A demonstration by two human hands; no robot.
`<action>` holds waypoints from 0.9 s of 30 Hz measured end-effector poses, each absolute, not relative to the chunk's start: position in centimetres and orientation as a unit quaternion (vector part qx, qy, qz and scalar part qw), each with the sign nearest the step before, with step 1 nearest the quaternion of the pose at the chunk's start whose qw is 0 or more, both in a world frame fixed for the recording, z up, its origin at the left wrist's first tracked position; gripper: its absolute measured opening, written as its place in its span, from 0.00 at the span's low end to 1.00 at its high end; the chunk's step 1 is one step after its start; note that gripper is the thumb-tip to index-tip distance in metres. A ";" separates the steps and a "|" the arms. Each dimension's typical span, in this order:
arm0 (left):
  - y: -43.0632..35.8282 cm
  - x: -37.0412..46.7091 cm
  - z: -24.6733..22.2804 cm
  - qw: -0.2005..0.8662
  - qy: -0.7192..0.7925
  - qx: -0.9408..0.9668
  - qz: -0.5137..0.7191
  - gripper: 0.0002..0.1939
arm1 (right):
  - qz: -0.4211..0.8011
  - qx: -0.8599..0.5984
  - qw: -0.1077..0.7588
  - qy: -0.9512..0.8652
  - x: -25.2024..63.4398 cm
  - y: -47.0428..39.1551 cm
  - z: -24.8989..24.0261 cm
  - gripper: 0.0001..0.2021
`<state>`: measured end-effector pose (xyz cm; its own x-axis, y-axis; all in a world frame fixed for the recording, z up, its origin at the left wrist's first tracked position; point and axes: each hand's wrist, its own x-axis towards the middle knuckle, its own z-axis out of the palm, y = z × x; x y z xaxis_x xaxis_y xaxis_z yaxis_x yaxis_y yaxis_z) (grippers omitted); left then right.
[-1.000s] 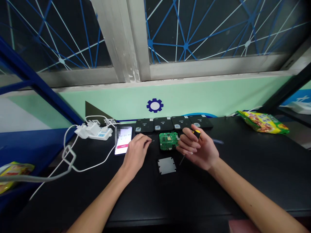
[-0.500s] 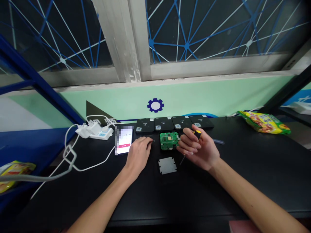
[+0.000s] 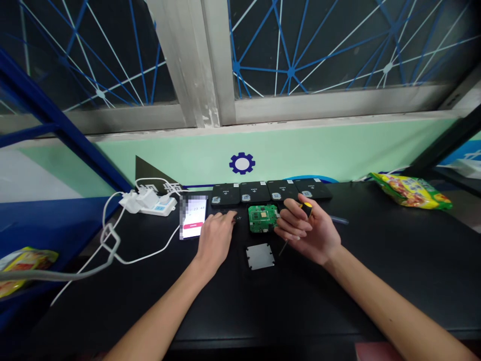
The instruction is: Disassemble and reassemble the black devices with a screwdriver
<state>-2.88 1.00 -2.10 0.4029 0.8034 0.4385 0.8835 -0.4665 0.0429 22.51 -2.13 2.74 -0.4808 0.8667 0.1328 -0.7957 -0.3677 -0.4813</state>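
My right hand is closed around a screwdriver with a yellow-and-black handle; its thin shaft points down toward the table. Just left of those fingers lies a green circuit board in a black case, its right edge partly covered by the hand. My left hand rests on the table, palm down, with fingers bent and drawn together at tiny screws. Whether a screw is between its fingertips is too small to make out. A square silver plate with a dark notched rim lies in front of the board.
Several black boxes line the wall behind the board. A lit phone lies beside my left hand, near a white power strip with looping cables. A snack bag and a dark blue pen-like stick are on the right.
The left fingertips have shifted slightly at the tiny screws, more of which show now. My right hand keeps its hold on the screwdriver. The whole view has moved a little.
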 end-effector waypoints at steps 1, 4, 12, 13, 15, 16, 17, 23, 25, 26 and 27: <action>1.0 -2.8 -2.1 0.100 -0.506 -0.833 -0.201 0.13 | 0.824 -0.072 0.504 -0.249 22.5 -2.1 2.7 0.24; 0.8 -2.7 -1.8 0.099 -0.505 -0.834 -0.199 0.10 | 0.824 -0.071 0.503 -0.251 22.5 -2.1 2.7 0.24; -0.2 -2.2 0.5 0.025 -0.538 -0.813 -0.222 0.08 | 0.823 -0.067 0.505 -0.253 22.5 -2.0 2.7 0.23; -0.4 -2.1 1.0 -0.020 -0.539 -0.815 -0.211 0.12 | 0.824 -0.067 0.504 -0.252 22.5 -2.0 2.7 0.23; -0.7 -2.2 1.9 -0.123 -0.496 -0.842 -0.170 0.14 | 0.825 -0.067 0.504 -0.249 22.5 -1.8 2.7 0.24; -0.8 -2.2 2.4 -0.168 -0.478 -0.850 -0.148 0.15 | 0.825 -0.067 0.504 -0.248 22.5 -1.8 2.6 0.24; -1.0 -2.3 2.7 -0.206 -0.460 -0.855 -0.125 0.16 | 0.824 -0.066 0.505 -0.247 22.6 -1.8 2.6 0.24; -1.4 -2.4 3.4 -0.215 -0.403 -0.885 -0.092 0.30 | 0.822 -0.079 0.505 -0.252 22.6 -1.8 2.5 0.25; -1.5 -2.3 3.5 -0.199 -0.399 -0.890 -0.092 0.30 | 0.821 -0.085 0.503 -0.255 22.6 -1.8 2.5 0.25; -1.5 -2.2 3.5 -0.196 -0.397 -0.892 -0.091 0.29 | 0.821 -0.087 0.503 -0.256 22.6 -1.8 2.5 0.25; -1.6 -2.1 3.5 -0.195 -0.394 -0.894 -0.089 0.27 | 0.820 -0.087 0.504 -0.258 22.6 -1.8 2.5 0.25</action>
<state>-2.09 -1.57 3.55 0.6732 0.7395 0.0060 0.6698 -0.6132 0.4187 22.59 -1.80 2.55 -0.4772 0.8710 0.1172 -0.7814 -0.3594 -0.5101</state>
